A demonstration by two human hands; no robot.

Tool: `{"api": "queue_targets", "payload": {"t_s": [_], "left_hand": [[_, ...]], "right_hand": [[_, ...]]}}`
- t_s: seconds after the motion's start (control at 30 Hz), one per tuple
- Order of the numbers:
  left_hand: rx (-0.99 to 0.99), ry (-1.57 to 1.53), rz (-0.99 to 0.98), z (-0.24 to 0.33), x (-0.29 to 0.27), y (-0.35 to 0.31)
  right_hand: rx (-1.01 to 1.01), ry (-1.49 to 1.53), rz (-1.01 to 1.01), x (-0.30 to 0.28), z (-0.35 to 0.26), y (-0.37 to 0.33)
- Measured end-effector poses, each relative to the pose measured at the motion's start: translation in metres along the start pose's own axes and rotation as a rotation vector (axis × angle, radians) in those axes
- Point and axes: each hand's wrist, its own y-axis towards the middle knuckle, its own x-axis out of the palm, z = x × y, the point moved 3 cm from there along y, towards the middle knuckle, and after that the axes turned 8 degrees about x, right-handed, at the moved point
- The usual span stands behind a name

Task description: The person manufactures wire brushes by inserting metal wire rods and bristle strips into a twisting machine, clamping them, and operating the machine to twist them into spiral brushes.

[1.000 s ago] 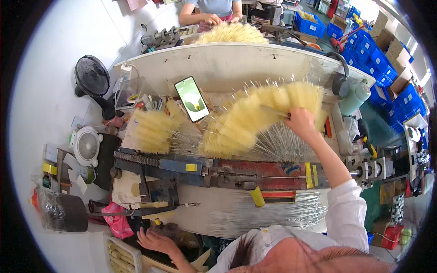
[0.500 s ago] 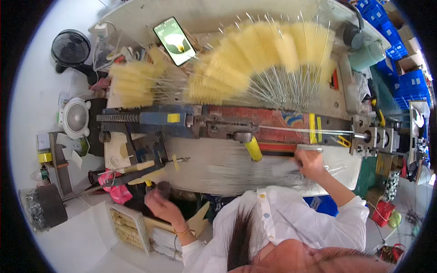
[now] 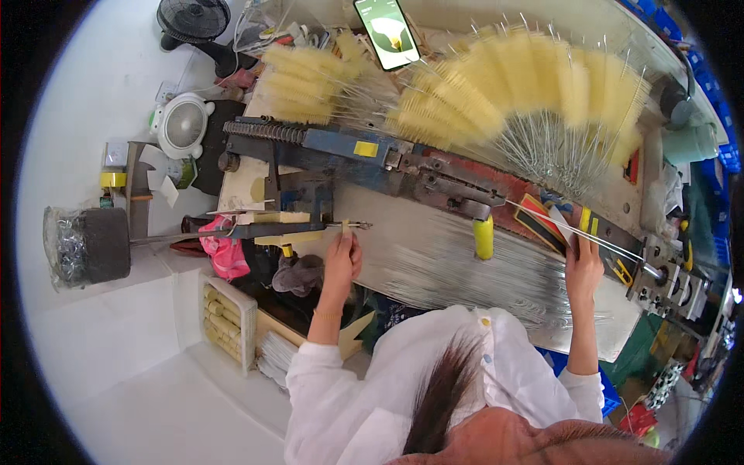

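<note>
My left hand (image 3: 342,262) is closed, its fingertips at a small yellow tab (image 3: 346,228) on the end of a dark lever bar (image 3: 279,230). My right hand (image 3: 583,270) grips a flat silvery plate (image 3: 561,223) beside a dark, red and yellow flat piece (image 3: 538,226). Just by that hand, two thin metal wires (image 3: 589,236) run from the clamp (image 3: 465,194) of a long bench machine to its chuck (image 3: 656,271). A yellow-green handle (image 3: 483,239) hangs under the clamp. Loose straight wires (image 3: 465,279) lie on the bench in front of me.
Yellow bristle brushes (image 3: 535,77) with wire stems fan out behind the machine, with more brushes (image 3: 298,85) to the left. A phone (image 3: 387,35) leans at the back. Left are a dark cylindrical weight (image 3: 85,244), a white fan (image 3: 184,125) and a crate of yellow rolls (image 3: 249,325).
The view has swung, shifting the bench rightward. My left hand has risen from beside a grey cloth to the lever's end. My right hand has moved up to the wires with the plate.
</note>
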Motion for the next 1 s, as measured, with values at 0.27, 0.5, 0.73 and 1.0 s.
{"api": "queue_targets", "payload": {"t_s": [0.27,0.5,0.73,1.0], "left_hand": [[0.115,0.506,-0.255,0.019,0.08,-0.025],[0.27,0.161,-1.196,0.001,0.287,-0.022],[-0.175,-0.325,-0.818,0.018,0.263,-0.015],[-0.18,-0.077,-1.282,-0.002,0.305,-0.025]], "right_hand": [[-0.453,0.056,0.25,-0.077,-0.002,-0.013],[-0.066,0.3,-0.118,-0.103,-0.016,0.054],[-0.016,0.456,0.155,-0.086,-0.005,0.059],[0.051,0.514,-0.198,-0.094,0.017,0.069]]}}
